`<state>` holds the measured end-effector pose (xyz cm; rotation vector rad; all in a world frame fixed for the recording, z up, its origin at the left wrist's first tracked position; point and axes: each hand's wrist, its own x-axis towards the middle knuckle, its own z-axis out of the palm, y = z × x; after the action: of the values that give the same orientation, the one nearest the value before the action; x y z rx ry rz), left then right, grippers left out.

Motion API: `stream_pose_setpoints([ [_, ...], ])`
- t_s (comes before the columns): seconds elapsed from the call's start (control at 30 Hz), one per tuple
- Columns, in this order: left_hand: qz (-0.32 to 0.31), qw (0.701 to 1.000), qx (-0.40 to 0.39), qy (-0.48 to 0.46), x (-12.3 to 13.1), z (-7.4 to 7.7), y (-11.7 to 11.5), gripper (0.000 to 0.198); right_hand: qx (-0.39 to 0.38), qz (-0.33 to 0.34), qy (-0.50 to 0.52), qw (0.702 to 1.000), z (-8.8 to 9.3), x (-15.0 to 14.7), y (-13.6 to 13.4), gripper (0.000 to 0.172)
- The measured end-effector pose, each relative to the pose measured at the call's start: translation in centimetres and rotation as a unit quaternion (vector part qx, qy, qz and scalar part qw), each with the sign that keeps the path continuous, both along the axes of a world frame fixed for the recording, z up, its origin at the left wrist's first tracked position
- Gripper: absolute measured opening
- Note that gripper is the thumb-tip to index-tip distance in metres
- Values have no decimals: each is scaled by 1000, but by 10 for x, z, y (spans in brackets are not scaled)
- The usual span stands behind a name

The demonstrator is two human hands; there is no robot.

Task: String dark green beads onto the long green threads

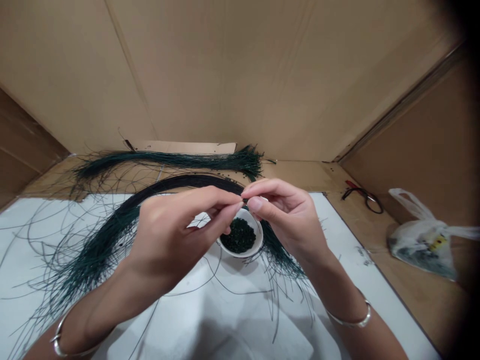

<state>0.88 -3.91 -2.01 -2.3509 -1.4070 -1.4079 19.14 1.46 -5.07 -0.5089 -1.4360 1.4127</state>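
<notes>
Grips of both hands, the left hand [176,225] and the right hand [285,215], meet above one small white bowl [255,245], fingertips [240,204] pressed close; whether they clamp anything is too fine to tell. Dark green beads [238,236] heap in the bowl. Two bundles of dark green strands lie on the worktop [300,172]: one back bundle [168,160] runs left to right, while one front bundle [112,230] arcs across a white sheet [240,320] from lower left, behind the hands, to just right of the bowl — its loose ends splaying. One metal bangle [56,339] circles each wrist.
</notes>
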Motion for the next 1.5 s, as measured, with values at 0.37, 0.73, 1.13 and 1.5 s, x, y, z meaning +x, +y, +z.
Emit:
stream_pose_setpoints([
  [0.37,-10,1000,-14,-3,-1,2,1,12,-13,-20,-18,1000,3,-1,-2,9],
  [0.73,-31,999,-27,-18,0,3,2,12,-63,1,-7,998,1,2,2,10],
  [1.13,-39,998,-37,-28,0,4,1,10,-94,25,25,995,0,2,5,9],
  [1.5,-79,987,-102,-97,-3,4,2,8,-81,41,18,996,-2,2,8,9],
])
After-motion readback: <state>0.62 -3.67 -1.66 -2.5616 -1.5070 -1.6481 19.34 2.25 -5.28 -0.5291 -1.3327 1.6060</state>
